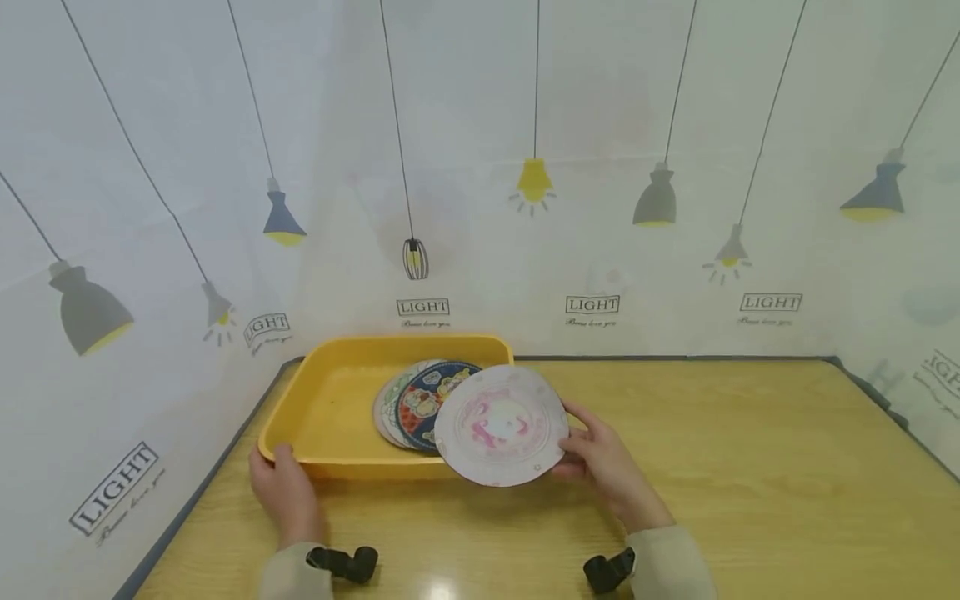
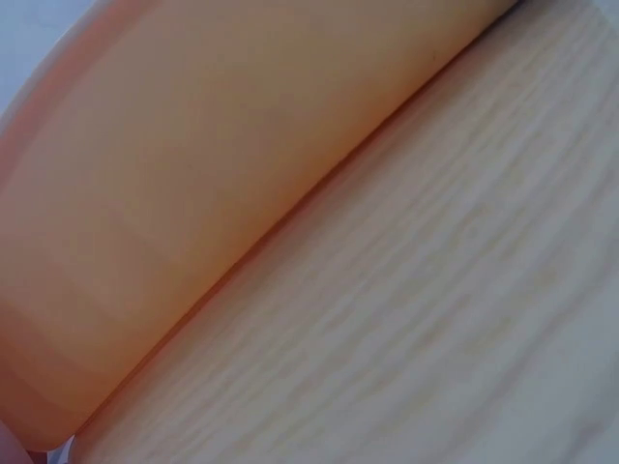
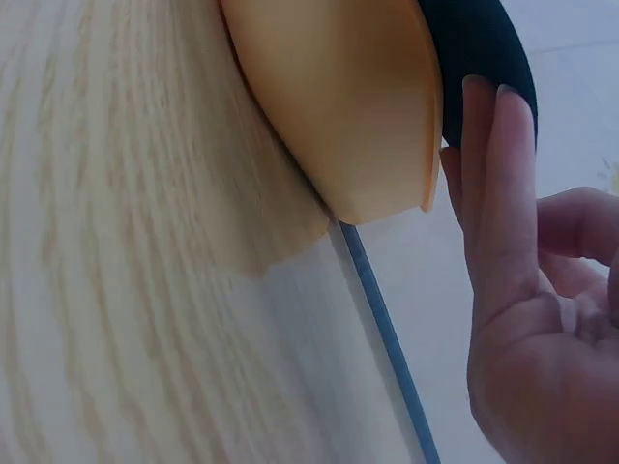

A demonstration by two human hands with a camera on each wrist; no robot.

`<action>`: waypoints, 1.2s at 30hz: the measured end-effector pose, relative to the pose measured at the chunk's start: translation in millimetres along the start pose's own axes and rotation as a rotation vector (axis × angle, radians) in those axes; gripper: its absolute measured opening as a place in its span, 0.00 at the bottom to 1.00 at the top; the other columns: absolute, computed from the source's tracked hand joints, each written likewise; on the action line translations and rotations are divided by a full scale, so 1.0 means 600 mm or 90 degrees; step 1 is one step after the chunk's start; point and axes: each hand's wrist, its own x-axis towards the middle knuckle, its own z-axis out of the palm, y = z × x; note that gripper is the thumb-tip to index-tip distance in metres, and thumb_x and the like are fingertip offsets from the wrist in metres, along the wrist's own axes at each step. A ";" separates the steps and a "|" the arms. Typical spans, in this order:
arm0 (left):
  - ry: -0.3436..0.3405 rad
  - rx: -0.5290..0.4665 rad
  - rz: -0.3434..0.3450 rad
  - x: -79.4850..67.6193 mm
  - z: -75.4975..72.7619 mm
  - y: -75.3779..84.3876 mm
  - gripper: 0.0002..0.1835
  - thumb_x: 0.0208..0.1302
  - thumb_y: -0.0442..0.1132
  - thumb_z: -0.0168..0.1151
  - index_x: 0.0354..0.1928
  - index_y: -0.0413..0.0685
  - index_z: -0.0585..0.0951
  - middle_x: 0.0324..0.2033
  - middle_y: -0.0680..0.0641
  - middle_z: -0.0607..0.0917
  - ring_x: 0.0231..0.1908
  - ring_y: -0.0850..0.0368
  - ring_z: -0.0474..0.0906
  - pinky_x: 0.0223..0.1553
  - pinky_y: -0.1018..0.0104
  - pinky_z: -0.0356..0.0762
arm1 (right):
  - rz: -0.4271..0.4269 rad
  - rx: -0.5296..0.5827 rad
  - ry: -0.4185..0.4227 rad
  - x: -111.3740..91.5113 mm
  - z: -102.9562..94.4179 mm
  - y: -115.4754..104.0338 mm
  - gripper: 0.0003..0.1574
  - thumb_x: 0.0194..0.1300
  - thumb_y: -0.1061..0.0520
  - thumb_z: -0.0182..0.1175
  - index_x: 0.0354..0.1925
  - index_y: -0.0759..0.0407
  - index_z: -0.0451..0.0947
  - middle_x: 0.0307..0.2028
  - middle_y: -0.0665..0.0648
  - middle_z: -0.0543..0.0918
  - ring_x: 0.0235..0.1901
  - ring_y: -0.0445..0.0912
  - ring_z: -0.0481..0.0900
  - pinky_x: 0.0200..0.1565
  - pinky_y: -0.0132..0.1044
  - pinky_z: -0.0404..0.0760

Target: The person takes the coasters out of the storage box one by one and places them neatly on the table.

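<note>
A round white mat with a pink print (image 1: 501,425) is tilted over the front right of a yellow tray (image 1: 322,417). My right hand (image 1: 609,467) pinches its right edge, thumb on the printed face. The right wrist view shows the mat's black underside (image 3: 491,48) with fingers (image 3: 503,174) lying against it. Inside the tray, several more round mats overlap, the top one dark blue with cartoon figures (image 1: 420,404). At the tray's front left corner, my left hand (image 1: 287,496) grips the rim. Mostly the tray's outer wall (image 2: 222,126) fills the left wrist view.
The tray stands on a wood-grain table (image 1: 750,467), near its back left edge. A white backdrop (image 1: 480,200) printed with hanging lamps rises behind and at both sides. Black camera mounts (image 1: 352,564) sit at both wrists.
</note>
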 end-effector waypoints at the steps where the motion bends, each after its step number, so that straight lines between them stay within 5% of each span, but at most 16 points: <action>1: -0.004 -0.006 0.000 0.000 0.000 0.001 0.26 0.65 0.43 0.38 0.67 0.54 0.60 0.61 0.48 0.67 0.57 0.55 0.65 0.58 0.64 0.60 | 0.004 0.016 0.006 0.000 -0.003 0.001 0.36 0.64 0.67 0.45 0.68 0.49 0.54 0.44 0.61 0.80 0.31 0.45 0.82 0.34 0.37 0.81; 7: -0.008 -0.009 0.006 0.000 -0.001 0.002 0.25 0.66 0.43 0.38 0.66 0.56 0.61 0.60 0.49 0.68 0.56 0.55 0.65 0.57 0.64 0.61 | 0.006 0.120 0.014 0.001 -0.022 0.010 0.36 0.64 0.68 0.45 0.69 0.52 0.54 0.36 0.56 0.80 0.30 0.43 0.81 0.33 0.34 0.81; 19: 0.000 -0.012 0.007 -0.001 -0.001 0.005 0.25 0.65 0.40 0.39 0.65 0.54 0.62 0.60 0.49 0.68 0.56 0.56 0.66 0.57 0.66 0.61 | -0.016 0.202 -0.064 -0.003 -0.062 0.032 0.41 0.64 0.71 0.42 0.71 0.58 0.42 0.39 0.54 0.81 0.29 0.43 0.81 0.32 0.32 0.81; 36: 0.002 -0.015 0.002 -0.003 0.001 0.000 0.24 0.65 0.41 0.38 0.64 0.55 0.63 0.60 0.50 0.69 0.56 0.57 0.66 0.57 0.67 0.61 | -0.045 0.221 -0.049 -0.009 -0.115 0.040 0.39 0.66 0.69 0.41 0.71 0.58 0.40 0.37 0.52 0.81 0.30 0.41 0.80 0.33 0.30 0.80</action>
